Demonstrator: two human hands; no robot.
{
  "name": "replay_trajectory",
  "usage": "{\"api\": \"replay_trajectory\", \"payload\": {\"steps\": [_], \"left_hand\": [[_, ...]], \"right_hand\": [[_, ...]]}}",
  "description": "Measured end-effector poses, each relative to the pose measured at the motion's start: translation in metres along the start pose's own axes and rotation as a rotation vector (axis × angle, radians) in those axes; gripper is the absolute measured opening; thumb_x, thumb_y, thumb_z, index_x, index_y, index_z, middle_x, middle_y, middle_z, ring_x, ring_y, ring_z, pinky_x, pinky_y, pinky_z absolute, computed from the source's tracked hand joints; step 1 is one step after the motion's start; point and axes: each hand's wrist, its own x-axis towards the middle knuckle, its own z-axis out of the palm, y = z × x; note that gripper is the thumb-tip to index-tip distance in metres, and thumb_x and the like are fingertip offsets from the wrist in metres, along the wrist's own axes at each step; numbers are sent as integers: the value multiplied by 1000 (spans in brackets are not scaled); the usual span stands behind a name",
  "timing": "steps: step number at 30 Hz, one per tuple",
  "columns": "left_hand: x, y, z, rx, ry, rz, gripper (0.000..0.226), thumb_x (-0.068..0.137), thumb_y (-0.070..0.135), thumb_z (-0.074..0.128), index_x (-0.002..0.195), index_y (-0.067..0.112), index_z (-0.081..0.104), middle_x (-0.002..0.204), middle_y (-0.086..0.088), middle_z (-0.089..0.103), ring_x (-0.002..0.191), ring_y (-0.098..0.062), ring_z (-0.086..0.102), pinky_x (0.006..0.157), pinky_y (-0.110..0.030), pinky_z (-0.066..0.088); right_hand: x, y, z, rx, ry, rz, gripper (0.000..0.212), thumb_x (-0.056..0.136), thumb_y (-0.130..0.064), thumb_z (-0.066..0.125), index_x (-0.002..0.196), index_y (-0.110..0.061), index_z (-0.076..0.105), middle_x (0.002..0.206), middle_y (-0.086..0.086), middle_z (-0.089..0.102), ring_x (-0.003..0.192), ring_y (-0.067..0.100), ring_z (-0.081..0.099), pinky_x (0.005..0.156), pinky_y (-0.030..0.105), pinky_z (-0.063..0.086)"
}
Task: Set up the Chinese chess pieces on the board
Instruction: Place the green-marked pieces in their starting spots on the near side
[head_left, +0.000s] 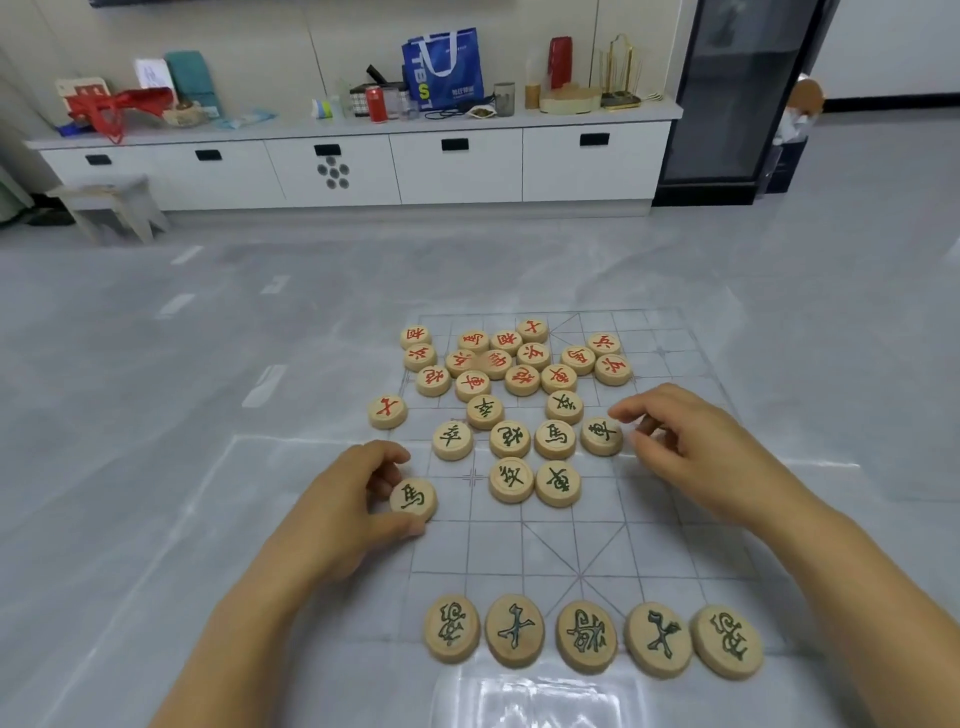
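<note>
My left hand (358, 501) pinches a dark-lettered horse piece (413, 500) between thumb and fingers at the left edge of the board (691, 530). My right hand (680, 441) curls its fingers just beside a chariot piece (601, 435); I cannot tell whether it grips it. A row of five pieces (586, 636) lines the near edge. Loose dark pieces (510, 439) lie mid-board, and the red pieces (522, 358) are bunched on the far half.
</note>
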Motion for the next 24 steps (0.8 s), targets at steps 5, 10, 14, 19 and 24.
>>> {"api": "replay_trajectory", "payload": {"steps": [5,10,14,19,24], "left_hand": [[5,-3,-7,45,-75,52,46,68,21,79,102,32,50,101,12,49,89,-2,48,69,-9,36],[10,0,-11,110,-156,76,38,72,25,76,98,33,51,105,11,47,92,-5,47,75,-13,39],[10,0,-12,93,-173,69,42,72,23,76,103,30,49,109,9,46,94,-6,47,73,-11,38],[5,-4,-15,29,-211,110,46,76,14,73,113,32,51,111,8,45,91,2,46,72,-7,36],[2,-6,-15,58,-163,142,35,76,16,72,99,33,52,107,5,50,89,-2,48,72,-9,37]], "right_hand": [[0,4,2,1,45,8,29,93,-16,48,120,-22,56,101,-17,48,84,-7,49,68,10,40],[12,-8,-1,26,76,-29,25,92,-15,51,113,-25,59,94,-23,48,78,-10,51,67,5,40],[36,-19,11,-153,-130,-48,41,87,-22,60,127,-26,53,109,-7,43,93,9,47,82,19,40],[52,-34,20,-385,-319,-125,47,85,-26,61,131,-30,49,105,-3,38,96,11,36,84,26,39],[32,-38,2,-318,-208,-90,40,85,-30,62,123,-26,52,117,-6,46,106,11,45,90,28,42]]}}
